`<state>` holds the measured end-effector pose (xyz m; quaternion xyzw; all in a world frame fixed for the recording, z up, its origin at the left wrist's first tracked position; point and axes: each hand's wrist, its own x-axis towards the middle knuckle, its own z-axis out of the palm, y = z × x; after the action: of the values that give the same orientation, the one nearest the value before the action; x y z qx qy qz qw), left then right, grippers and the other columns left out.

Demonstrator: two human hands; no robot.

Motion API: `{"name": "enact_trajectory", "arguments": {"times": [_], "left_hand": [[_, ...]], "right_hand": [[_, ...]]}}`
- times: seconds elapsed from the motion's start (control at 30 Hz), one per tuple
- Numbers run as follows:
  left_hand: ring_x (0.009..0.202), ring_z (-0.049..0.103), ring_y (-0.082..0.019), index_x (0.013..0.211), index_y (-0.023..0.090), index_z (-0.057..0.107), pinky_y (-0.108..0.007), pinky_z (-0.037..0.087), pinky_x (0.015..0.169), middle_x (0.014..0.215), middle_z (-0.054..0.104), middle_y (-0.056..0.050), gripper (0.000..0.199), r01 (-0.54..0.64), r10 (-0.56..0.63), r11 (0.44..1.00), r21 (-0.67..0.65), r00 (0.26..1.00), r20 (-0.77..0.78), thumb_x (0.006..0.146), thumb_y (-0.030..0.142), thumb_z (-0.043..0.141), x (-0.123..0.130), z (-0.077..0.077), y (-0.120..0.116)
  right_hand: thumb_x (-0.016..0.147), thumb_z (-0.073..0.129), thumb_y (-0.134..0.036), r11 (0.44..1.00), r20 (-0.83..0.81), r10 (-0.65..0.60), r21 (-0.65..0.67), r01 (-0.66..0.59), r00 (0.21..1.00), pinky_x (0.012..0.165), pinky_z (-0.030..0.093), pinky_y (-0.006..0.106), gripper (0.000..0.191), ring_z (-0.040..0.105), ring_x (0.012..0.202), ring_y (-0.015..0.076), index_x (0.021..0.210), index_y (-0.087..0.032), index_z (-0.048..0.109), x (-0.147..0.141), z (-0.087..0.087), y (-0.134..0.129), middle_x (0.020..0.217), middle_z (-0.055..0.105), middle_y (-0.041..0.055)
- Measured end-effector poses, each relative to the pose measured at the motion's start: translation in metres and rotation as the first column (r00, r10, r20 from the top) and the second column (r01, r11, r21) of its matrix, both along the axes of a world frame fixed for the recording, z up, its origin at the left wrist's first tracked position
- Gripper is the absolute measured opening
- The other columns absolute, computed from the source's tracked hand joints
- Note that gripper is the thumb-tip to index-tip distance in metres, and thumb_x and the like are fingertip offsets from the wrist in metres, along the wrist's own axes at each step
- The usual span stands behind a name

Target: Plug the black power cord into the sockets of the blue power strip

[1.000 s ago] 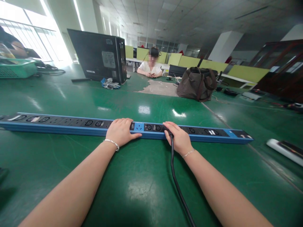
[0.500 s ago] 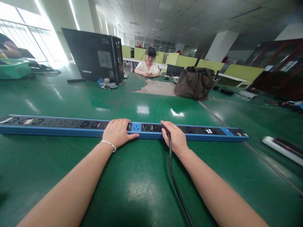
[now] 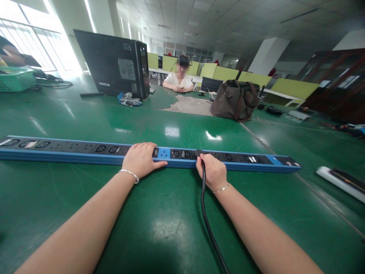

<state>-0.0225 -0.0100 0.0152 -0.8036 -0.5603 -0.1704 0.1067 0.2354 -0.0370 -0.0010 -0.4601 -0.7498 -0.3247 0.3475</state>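
A long blue and black power strip (image 3: 182,163) lies across the green table, its row of sockets facing up. My left hand (image 3: 141,160) is closed over the strip just left of a blue socket (image 3: 164,153), thumb along the near side. Right of that socket, my right hand (image 3: 212,171) pinches a black plug (image 3: 197,153) that sits at the strip's top face. Whether the plug is fully seated I cannot tell. From it a thick black cable (image 3: 205,217) runs down toward the table's near edge.
Behind the strip stand a black computer case (image 3: 114,66), with gloves (image 3: 129,99) beside it, and a brown bag (image 3: 235,101). A green basket (image 3: 17,80) is at far left, a white strip-shaped object (image 3: 339,182) at right. Another person (image 3: 179,80) sits across the table.
My right hand's fingers have drawn back toward me, from over the strip's top to a pinch on the near side of the plug. My left hand stays in place.
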Motion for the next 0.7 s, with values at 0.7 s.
{"name": "enact_trajectory", "arguments": {"times": [0.7], "left_hand": [[0.104,0.058,-0.028,0.113,0.016,0.055,-0.040,0.039,0.091,0.107,0.066,-0.012,0.071,-0.010,0.009,1.000,-0.012,1.000,-0.024,0.071,0.073,0.046,0.001,0.001,-0.001]], "right_hand": [[0.087,0.046,-0.028,0.995,-0.189,-0.065,-0.090,0.049,0.980,0.055,0.043,0.021,0.016,0.064,0.059,0.0133,0.086,-0.018,0.058,-0.005,-0.007,0.008,0.071,0.069,0.0027]]}}
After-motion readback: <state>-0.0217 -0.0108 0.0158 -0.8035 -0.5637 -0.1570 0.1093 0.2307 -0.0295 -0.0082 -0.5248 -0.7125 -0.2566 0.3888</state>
